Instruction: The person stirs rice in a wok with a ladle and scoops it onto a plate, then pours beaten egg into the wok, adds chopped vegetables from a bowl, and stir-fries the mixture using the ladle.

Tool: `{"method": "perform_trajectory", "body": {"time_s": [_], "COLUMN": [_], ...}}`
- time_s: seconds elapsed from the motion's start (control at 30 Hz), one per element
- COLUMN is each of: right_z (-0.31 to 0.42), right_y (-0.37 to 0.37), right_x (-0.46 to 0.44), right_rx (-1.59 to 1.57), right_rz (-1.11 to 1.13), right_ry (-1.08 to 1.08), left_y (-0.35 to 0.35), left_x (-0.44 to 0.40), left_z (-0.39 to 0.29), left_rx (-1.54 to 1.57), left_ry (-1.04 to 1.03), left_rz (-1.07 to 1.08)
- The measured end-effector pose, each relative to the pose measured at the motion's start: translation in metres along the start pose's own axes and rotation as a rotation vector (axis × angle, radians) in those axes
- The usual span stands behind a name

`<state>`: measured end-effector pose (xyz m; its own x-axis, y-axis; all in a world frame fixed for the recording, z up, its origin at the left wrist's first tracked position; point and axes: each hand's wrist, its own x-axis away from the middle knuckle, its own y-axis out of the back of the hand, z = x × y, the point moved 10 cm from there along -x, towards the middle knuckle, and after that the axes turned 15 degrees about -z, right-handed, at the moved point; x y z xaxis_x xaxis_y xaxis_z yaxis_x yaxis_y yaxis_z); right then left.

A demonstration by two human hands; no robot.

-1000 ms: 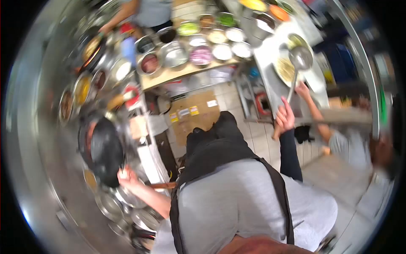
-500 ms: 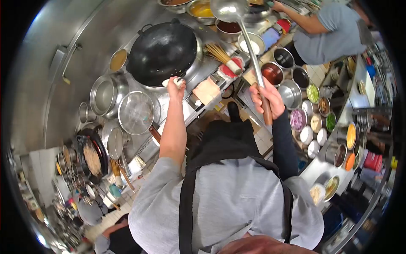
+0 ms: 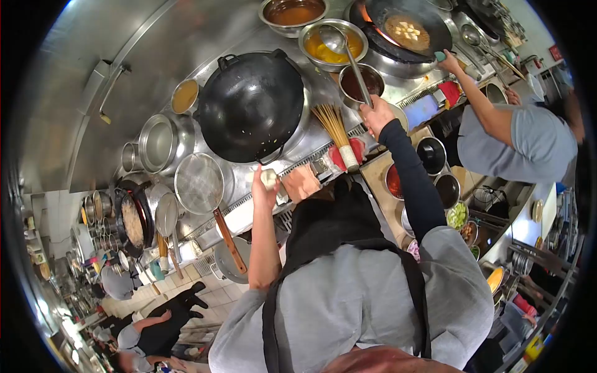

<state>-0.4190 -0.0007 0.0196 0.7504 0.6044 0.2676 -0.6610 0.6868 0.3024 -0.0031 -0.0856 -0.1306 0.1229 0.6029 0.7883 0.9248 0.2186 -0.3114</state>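
My right hand (image 3: 377, 118) is closed round the handle of a long metal ladle (image 3: 356, 71). The ladle's bowl is over a steel bowl of yellow liquid (image 3: 318, 55); whether it touches the liquid, I cannot tell. My left hand (image 3: 264, 191) is closed on a folded white cloth (image 3: 268, 179), just below the near loop handle of a black wok (image 3: 252, 105). A few small bits lie in the wok, which sits on the range. Beside it is a bamboo brush (image 3: 336, 133), and a pinkish folded cloth (image 3: 301, 182) lies at the range's front edge.
A wire strainer (image 3: 199, 180) and steel pots (image 3: 163, 143) stand left of the wok. Bowls of brown liquid (image 3: 292, 12) and dark sauce (image 3: 362, 84) flank the yellow one. To the right, a co-worker (image 3: 516, 140) handles a second wok (image 3: 404, 28) with flame beside it.
My right hand has carried the ladle forward, its bowl now over the yellow liquid. My left hand with the cloth has come slightly away from the wok's rim. The view has shifted.
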Motion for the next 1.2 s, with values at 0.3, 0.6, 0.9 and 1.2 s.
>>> {"method": "perform_trajectory", "body": {"time_s": [0.3, 0.6, 0.9, 1.2], "right_z": [-0.011, 0.001, 0.055, 0.039], "right_y": [0.0, 0.005, -0.06, -0.07], "right_x": [-0.023, 0.008, 0.111, -0.033], "right_rx": [-0.495, -0.74, -0.49, 0.622], "right_rz": [0.286, 0.35, 0.496, -0.315], "right_ry": [-0.406, -0.489, -0.435, 0.486], "left_y": [-0.064, -0.049, 0.058, 0.205], "left_x": [0.051, 0.012, 0.083, 0.036], "left_z": [0.031, 0.058, -0.06, -0.072], "left_rx": [-1.526, -1.676, -1.418, -1.654], "left_ry": [-0.672, -0.768, -0.777, -0.768], "left_rz": [-0.011, -0.131, -0.44, -0.532]}}
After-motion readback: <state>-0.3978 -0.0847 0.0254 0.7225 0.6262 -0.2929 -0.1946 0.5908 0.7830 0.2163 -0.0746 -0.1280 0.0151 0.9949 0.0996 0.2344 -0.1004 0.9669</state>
